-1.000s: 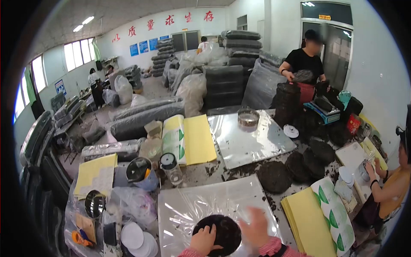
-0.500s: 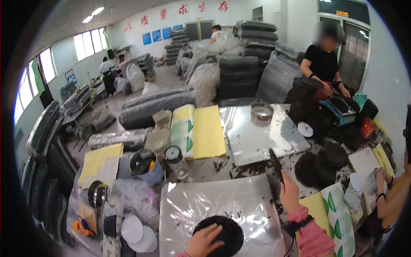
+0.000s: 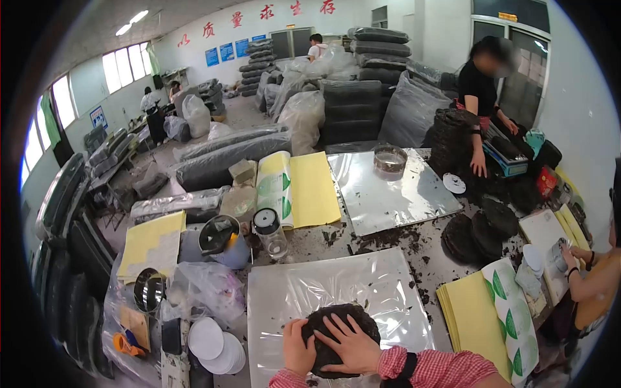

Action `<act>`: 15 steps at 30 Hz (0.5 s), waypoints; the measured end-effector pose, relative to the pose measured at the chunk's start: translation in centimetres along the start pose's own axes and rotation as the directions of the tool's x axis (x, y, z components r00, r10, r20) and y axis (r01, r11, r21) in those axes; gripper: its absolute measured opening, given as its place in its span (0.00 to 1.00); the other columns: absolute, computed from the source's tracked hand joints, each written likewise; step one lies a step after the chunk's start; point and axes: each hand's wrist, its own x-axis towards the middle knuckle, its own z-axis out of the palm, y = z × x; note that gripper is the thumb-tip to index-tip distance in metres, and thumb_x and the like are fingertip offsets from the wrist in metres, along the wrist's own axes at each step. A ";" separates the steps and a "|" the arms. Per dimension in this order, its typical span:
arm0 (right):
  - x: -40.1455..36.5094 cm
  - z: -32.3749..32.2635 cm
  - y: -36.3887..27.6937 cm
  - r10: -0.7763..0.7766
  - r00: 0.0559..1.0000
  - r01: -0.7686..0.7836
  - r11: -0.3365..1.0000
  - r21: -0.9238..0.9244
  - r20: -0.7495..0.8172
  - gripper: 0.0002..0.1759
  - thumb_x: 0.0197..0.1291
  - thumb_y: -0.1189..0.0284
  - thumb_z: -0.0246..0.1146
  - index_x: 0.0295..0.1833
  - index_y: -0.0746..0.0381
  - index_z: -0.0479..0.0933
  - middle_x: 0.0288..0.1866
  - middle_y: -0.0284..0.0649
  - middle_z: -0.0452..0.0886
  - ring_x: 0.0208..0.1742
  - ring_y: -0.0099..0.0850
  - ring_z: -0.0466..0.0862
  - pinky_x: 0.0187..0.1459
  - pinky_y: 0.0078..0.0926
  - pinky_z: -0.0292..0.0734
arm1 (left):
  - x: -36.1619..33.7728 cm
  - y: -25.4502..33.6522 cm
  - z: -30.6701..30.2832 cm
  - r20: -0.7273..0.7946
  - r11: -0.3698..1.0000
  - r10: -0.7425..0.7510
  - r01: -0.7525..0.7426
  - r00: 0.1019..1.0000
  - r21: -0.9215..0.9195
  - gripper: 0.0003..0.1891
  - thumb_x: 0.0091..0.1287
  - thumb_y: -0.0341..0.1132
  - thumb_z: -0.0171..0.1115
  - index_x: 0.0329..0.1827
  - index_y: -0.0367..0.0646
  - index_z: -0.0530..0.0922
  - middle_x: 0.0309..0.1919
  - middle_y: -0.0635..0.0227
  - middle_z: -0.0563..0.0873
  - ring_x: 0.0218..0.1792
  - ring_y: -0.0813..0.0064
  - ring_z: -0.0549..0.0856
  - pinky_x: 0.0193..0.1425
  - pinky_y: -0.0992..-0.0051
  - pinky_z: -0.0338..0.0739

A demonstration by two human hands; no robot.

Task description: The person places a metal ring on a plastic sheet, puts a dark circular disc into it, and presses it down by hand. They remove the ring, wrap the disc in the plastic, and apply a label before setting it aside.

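A dark, round, flaky cake (image 3: 359, 315), perhaps dried seaweed, lies on a shiny plastic-covered board (image 3: 278, 284) in front of me. My left hand (image 3: 299, 349) is curled against its left edge, gripping the side. Across its top my right hand (image 3: 349, 346) is spread flat, fingers apart. The underside of the cake is hidden. Several similar dark cakes (image 3: 458, 238) sit to the right on the table, among loose dark crumbs.
Yellow paper with green-and-white sheets (image 3: 469, 310) lies on the right. A lidded clear jar (image 3: 268, 233), a blue-grey bucket (image 3: 223, 242), white discs (image 3: 207, 337) and orange-handled scissors (image 3: 126, 346) are on the left. Co-workers (image 3: 479, 97) stand nearby.
My right hand has come down from the right onto the dark cake, and the thin dark tool it held is no longer visible. My left hand has shifted to the cake's left edge.
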 end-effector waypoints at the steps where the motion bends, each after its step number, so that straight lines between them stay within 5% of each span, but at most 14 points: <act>1: 0.2 0.6 0.1 0.028 0.999 -0.028 0.999 -0.015 0.032 0.49 0.60 0.35 0.53 0.76 0.58 0.58 0.78 0.56 0.53 0.80 0.53 0.49 0.75 0.59 0.38 | 0.0 0.6 0.3 0.010 0.962 0.104 -0.103 0.995 0.252 0.24 0.60 0.34 0.63 0.60 0.38 0.75 0.55 0.58 0.78 0.58 0.54 0.77 0.65 0.58 0.68; 2: 0.2 0.8 0.1 0.026 0.998 -0.026 1.000 -0.011 0.050 0.49 0.60 0.35 0.53 0.76 0.58 0.58 0.78 0.56 0.53 0.80 0.53 0.49 0.75 0.59 0.38 | 0.0 1.1 0.5 0.057 0.852 0.198 -0.200 0.979 0.484 0.24 0.58 0.32 0.62 0.60 0.39 0.75 0.56 0.59 0.78 0.59 0.54 0.76 0.67 0.56 0.66; 3: 0.2 0.8 0.3 0.023 0.995 -0.019 0.999 -0.039 0.102 0.49 0.60 0.35 0.52 0.76 0.59 0.58 0.78 0.56 0.52 0.80 0.53 0.48 0.75 0.58 0.39 | 0.5 1.8 0.1 0.225 0.768 0.378 -0.440 0.898 0.466 0.25 0.57 0.33 0.61 0.60 0.38 0.76 0.59 0.57 0.77 0.64 0.56 0.73 0.71 0.55 0.60; 4: 0.2 1.1 0.5 0.024 0.988 -0.015 0.998 -0.063 0.151 0.50 0.61 0.35 0.51 0.76 0.61 0.58 0.79 0.56 0.52 0.80 0.52 0.47 0.76 0.57 0.39 | 1.0 1.9 -0.3 0.416 0.631 0.564 -0.697 0.713 0.340 0.28 0.57 0.35 0.60 0.63 0.37 0.73 0.64 0.55 0.73 0.68 0.58 0.70 0.73 0.56 0.60; 6: 0.1 2.6 0.8 0.029 0.999 -0.029 0.999 -0.030 0.024 0.47 0.61 0.38 0.52 0.74 0.62 0.62 0.76 0.57 0.57 0.79 0.53 0.52 0.75 0.59 0.40 | 2.4 2.5 0.9 0.622 0.725 0.490 -0.682 0.611 0.098 0.30 0.59 0.34 0.58 0.67 0.37 0.67 0.68 0.53 0.68 0.68 0.53 0.67 0.72 0.53 0.60; 8: 0.4 3.6 1.2 0.112 0.916 -0.043 0.982 -0.182 0.386 0.42 0.62 0.42 0.53 0.72 0.62 0.65 0.72 0.55 0.65 0.75 0.58 0.59 0.73 0.66 0.41 | 2.3 0.6 3.2 0.645 0.715 0.447 -0.681 0.620 0.158 0.32 0.59 0.35 0.58 0.69 0.37 0.66 0.68 0.52 0.66 0.69 0.53 0.67 0.71 0.53 0.60; 9: 0.2 4.7 1.4 0.072 0.975 -0.033 0.982 -0.187 0.209 0.39 0.62 0.46 0.55 0.70 0.62 0.68 0.68 0.55 0.70 0.72 0.58 0.63 0.70 0.69 0.44 | 2.7 -0.4 4.1 0.662 0.691 0.413 -0.689 0.625 0.219 0.33 0.59 0.36 0.58 0.70 0.37 0.64 0.69 0.51 0.65 0.69 0.52 0.66 0.70 0.52 0.61; 12: 0.3 6.2 1.9 0.124 0.952 -0.063 0.974 -0.216 0.281 0.37 0.60 0.48 0.57 0.69 0.61 0.70 0.67 0.54 0.71 0.71 0.57 0.64 0.69 0.70 0.47 | 2.8 -1.5 5.0 0.660 0.701 0.391 -0.672 0.641 0.237 0.33 0.60 0.38 0.58 0.70 0.36 0.64 0.68 0.50 0.65 0.68 0.50 0.66 0.69 0.52 0.62; 13: 0.1 6.5 2.1 0.082 0.981 -0.061 0.990 -0.124 0.176 0.35 0.60 0.51 0.57 0.68 0.61 0.71 0.66 0.55 0.72 0.70 0.57 0.65 0.68 0.70 0.49 | 3.0 -1.2 4.8 0.642 0.753 0.399 -0.634 0.655 0.178 0.33 0.59 0.34 0.59 0.70 0.38 0.64 0.68 0.50 0.65 0.68 0.48 0.66 0.69 0.51 0.62; 15: 0.7 5.4 1.6 0.129 0.929 -0.085 0.986 -0.140 0.348 0.33 0.63 0.52 0.57 0.68 0.60 0.70 0.69 0.50 0.70 0.73 0.51 0.63 0.71 0.67 0.46 | 3.6 -0.5 3.5 0.607 0.892 0.394 -0.447 0.690 -0.070 0.29 0.54 0.26 0.60 0.64 0.37 0.71 0.63 0.49 0.70 0.64 0.50 0.71 0.67 0.57 0.66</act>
